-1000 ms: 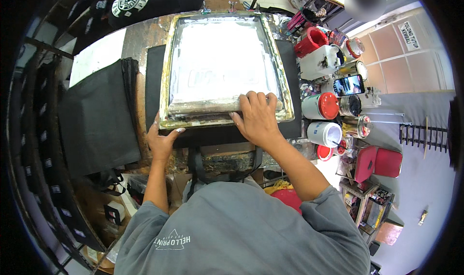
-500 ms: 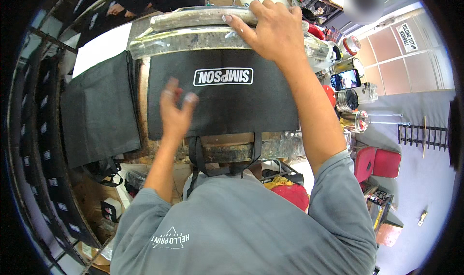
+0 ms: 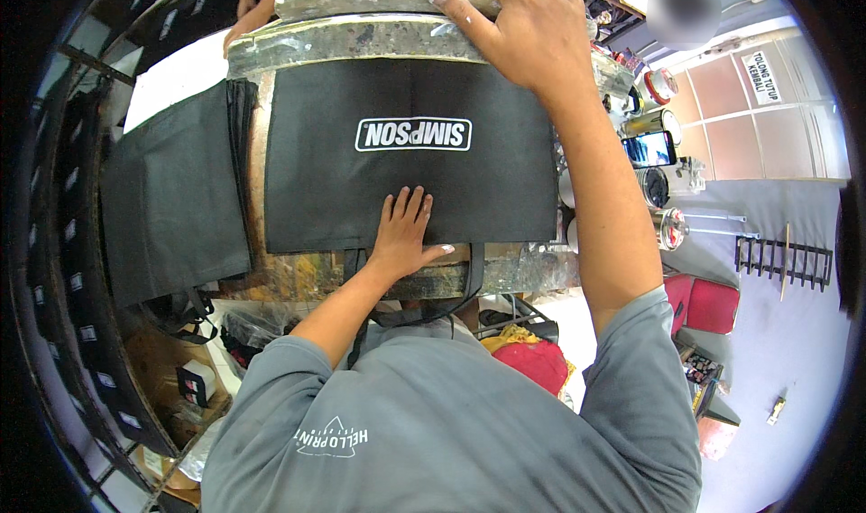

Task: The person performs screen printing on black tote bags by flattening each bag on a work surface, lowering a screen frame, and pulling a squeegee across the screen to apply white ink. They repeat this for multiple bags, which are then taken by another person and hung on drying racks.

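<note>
The frame (image 3: 361,43) has swung up, baring the black bag (image 3: 410,169), where the left hand (image 3: 400,239) now rests.

A bag (image 3: 496,188) lies on the table (image 3: 532,268), right of stacked bags (image 3: 176,188), before the frame (image 3: 361,44).

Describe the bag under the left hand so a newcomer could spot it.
Find the paint-stained table in front of the person. On it, right of a dark stack, lies a flat black bag with the left hand on its near half. Unlike the stack's plain top, it shows a white print inside a rounded outline.
</note>
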The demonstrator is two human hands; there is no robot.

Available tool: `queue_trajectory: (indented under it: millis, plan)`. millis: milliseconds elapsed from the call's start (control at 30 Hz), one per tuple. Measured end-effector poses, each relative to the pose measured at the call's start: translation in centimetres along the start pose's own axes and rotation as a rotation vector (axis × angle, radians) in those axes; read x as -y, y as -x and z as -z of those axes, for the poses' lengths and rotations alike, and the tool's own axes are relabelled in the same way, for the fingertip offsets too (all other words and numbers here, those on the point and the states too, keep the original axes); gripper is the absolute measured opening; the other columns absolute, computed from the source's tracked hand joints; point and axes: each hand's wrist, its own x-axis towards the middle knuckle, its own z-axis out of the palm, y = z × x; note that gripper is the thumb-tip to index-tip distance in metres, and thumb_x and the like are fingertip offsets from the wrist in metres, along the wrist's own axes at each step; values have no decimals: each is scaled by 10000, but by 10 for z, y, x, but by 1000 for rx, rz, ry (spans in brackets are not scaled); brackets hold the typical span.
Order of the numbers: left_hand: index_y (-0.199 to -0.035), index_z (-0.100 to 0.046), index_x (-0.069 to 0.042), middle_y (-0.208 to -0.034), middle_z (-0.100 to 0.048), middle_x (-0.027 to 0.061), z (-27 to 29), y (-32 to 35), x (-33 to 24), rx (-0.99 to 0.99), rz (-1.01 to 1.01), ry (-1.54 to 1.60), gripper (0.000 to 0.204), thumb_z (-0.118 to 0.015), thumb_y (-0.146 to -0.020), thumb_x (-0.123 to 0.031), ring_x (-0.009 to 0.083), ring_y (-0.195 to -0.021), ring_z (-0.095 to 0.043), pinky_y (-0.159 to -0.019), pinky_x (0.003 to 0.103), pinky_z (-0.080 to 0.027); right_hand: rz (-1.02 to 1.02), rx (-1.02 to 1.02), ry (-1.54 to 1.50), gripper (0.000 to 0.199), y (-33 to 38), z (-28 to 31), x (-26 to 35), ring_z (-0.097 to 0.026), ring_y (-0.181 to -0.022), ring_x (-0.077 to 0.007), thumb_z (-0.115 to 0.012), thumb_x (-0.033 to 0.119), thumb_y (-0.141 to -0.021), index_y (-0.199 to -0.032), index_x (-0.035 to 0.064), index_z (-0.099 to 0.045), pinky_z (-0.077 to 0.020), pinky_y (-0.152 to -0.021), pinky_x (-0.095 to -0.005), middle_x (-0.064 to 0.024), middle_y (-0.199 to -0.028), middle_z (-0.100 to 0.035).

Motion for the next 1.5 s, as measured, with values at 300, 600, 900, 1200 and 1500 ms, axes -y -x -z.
queue_trajectory:
  millis: [300, 600, 900, 1200, 1500]
  plan:
    - [-1639, -380, -13, -1713, -300, 236, -7, 0, 4, 51, -8, -26, 1137, -565, -887, -845, 463, -1575, -269, -1270, 641, -206, -48, 123, -8, 742, -5, 4, 3, -635, -821, -307, -473, 715, -1011, -861, 24, -695, -435, -874, -477, -173, -838, -699]
    - [-1595, -468, -33, -1677, -372, 226, 0, -4, 2, -11, -23, -26, 1060, -608, -888, -810, 438, -1547, -335, -1260, 606, -248, 133, -167, 111, 685, 0, -14, -6, -723, -954, -334, -578, 701, -980, -967, 44, -772, -457, -839, -528, -138, -931, -757]
    - [-1494, -607, -114, -1463, -567, 139, 254, -13, 18, -896, -78, -130, 931, -873, -751, -606, 354, -1388, -501, -1134, 530, -399, 104, -167, 64, 677, 22, -27, -9, -733, -893, -343, -601, 713, -954, -945, 58, -771, -479, -809, -513, -142, -912, -762]
    - [-1429, -610, -64, -1269, -632, 121, 300, -79, 43, -502, -75, -376, 1021, -917, -648, -646, 316, -1238, -583, -1095, 494, -414, 114, -173, 6, 552, 56, -33, 2, -678, -887, -306, -677, 614, -939, -878, 67, -708, -429, -808, -480, -106, -863, -689]
    - [-1202, -670, -71, -1099, -633, 75, 230, -45, 42, -513, -64, -265, 817, -961, -595, -534, 293, -1066, -617, -960, 477, -436, 71, 117, -150, 457, 128, -44, 22, -570, -929, -297, -715, 519, -941, -1019, 69, -698, -379, -873, -472, -116, -945, -611]
